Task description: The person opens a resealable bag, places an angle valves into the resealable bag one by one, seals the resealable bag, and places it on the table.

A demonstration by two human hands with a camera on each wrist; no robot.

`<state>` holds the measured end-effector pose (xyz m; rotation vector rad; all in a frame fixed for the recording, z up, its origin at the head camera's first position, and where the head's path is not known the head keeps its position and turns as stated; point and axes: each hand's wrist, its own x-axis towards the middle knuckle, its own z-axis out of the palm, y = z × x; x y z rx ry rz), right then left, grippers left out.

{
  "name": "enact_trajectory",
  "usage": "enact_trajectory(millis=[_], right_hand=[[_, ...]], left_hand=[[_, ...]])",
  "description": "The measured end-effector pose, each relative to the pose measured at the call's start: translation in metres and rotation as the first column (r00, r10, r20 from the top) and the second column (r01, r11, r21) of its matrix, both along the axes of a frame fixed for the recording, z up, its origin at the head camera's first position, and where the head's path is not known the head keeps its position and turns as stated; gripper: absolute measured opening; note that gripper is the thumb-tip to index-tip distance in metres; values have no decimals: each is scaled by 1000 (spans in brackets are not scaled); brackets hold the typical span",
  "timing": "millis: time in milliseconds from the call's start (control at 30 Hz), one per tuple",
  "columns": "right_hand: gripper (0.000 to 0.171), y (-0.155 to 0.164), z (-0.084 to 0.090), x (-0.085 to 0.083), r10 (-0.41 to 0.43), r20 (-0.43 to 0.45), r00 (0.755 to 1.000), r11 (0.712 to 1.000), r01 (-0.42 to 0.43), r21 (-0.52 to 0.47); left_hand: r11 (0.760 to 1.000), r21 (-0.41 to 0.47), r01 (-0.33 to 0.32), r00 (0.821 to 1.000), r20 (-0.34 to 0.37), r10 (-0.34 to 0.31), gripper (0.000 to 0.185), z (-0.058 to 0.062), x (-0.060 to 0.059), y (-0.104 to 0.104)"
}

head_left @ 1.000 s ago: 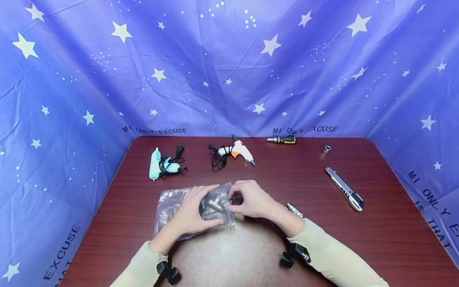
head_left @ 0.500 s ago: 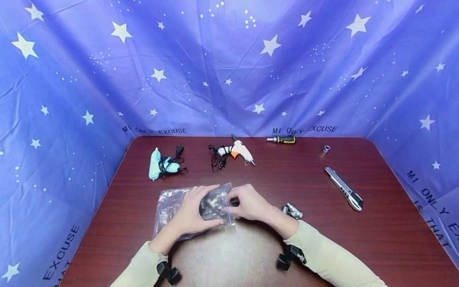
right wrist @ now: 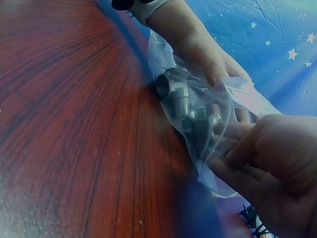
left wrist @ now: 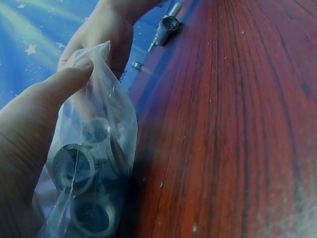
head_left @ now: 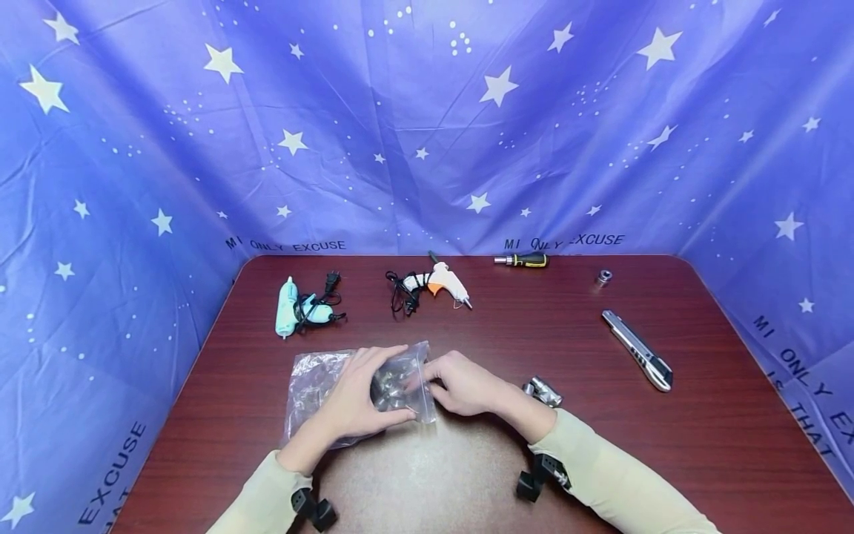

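Observation:
My left hand (head_left: 360,393) grips a clear plastic bag (head_left: 313,382) lying on the table, thumb at the front side and fingers over the far side. Inside it several tubular metal pipe fittings (right wrist: 176,94) show through the plastic; their round open ends (left wrist: 92,215) face up in the left wrist view. My right hand (head_left: 463,382) is at the bag's mouth, its forefinger reaching in towards the fittings. The fingertips are blurred behind the plastic. Beside my right wrist lie more shiny metal fittings (head_left: 547,391).
Along the back of the table lie a light blue glue gun (head_left: 287,308), a white glue gun (head_left: 450,283), a black and yellow screwdriver (head_left: 530,259) and a small metal socket-like piece (head_left: 603,277). At the right is a utility knife (head_left: 637,350). A starry curtain (head_left: 427,111) encloses the table.
My right hand has shifted slightly down and its fingers have moved further into the bag's mouth. The fittings inside have shifted a little; the left hand keeps its hold.

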<state>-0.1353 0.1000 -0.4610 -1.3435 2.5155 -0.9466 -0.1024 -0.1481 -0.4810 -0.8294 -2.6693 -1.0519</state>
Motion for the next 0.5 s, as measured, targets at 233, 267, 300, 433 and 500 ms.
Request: enact_trajectory(millis=[233,267,300,433,500], right_hand=[[40,6,1,-1,27,14,1000,999,-27,18],[38,7,2,-2,21,7,1000,1000,-21,14],[34,9,4,-3,13,-1,1000,1000,-13,10],[26,20,13,-9,-32,-25,999,999,32,-9],[25,28,18,-12,-53,-25,998,998,52,-20]], left_hand=[[1000,-10,2,1000,-20,-3,103,1,0,0],[1000,-12,3,1000,-24,-3,103,1,0,0],[1000,-14,2,1000,-26,-3,103,1,0,0],[1000,-26,-3,1000,-19,3,102,1,0,0],[999,-33,-7,1000,-15,6,102,1,1,0]])
